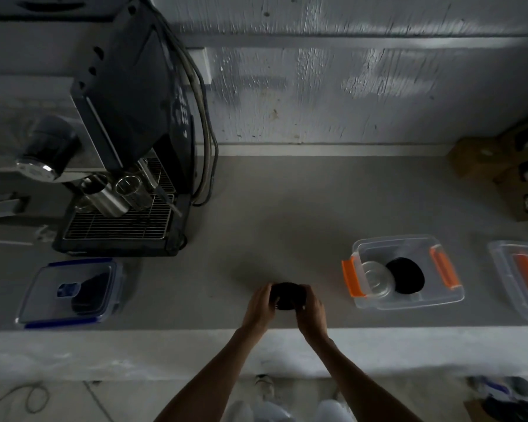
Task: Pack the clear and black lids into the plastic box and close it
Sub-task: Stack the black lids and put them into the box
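While a stack of black lids [287,295] is gripped between the left hand [260,309] and right hand [310,312], fingers curled around it, the plastic box [409,303] at right is left open.

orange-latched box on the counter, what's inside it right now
Inside the open clear box with orange latches: a clear lid on the left and a black lid beside it, their edges overlapping. Whether more lids lie under them cannot be told.

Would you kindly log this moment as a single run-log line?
both hands: left hand and right hand hold black lids | plastic box: open, one clear lid, one black lid inside | box cover: off
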`<action>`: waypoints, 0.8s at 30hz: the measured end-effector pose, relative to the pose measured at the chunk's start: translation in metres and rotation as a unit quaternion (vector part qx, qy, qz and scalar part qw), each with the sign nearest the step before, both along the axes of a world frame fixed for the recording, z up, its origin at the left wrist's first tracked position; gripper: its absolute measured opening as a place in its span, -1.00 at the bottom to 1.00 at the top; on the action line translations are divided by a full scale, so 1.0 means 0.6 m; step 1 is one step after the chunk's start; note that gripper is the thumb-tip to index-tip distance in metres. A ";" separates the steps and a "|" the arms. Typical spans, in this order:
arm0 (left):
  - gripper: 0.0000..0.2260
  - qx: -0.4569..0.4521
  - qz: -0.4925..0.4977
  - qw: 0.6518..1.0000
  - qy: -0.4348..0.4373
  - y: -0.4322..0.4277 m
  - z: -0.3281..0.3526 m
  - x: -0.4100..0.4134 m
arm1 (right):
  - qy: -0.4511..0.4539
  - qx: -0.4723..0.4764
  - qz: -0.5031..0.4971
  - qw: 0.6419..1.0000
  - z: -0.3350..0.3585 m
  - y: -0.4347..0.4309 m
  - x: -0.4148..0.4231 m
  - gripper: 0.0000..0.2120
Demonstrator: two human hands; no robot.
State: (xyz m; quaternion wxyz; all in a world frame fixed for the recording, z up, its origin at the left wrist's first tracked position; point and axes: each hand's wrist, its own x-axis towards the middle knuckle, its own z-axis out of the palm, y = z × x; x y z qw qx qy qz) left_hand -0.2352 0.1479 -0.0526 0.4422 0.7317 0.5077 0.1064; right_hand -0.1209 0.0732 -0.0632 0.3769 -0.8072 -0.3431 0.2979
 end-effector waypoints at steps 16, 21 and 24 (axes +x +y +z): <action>-0.82 -0.195 0.209 0.944 -0.168 -0.125 0.170 0.089 | 0.400 0.037 -0.005 0.916 0.148 -0.116 0.144 -0.82; -0.84 -0.116 0.199 0.957 -0.178 -0.166 0.218 0.269 | 0.438 0.115 -0.020 0.891 0.214 -0.184 0.305 -0.71; -0.83 -0.075 0.224 0.960 -0.151 -0.164 0.215 0.381 | 0.433 0.136 -0.088 0.887 0.218 -0.227 0.408 -0.75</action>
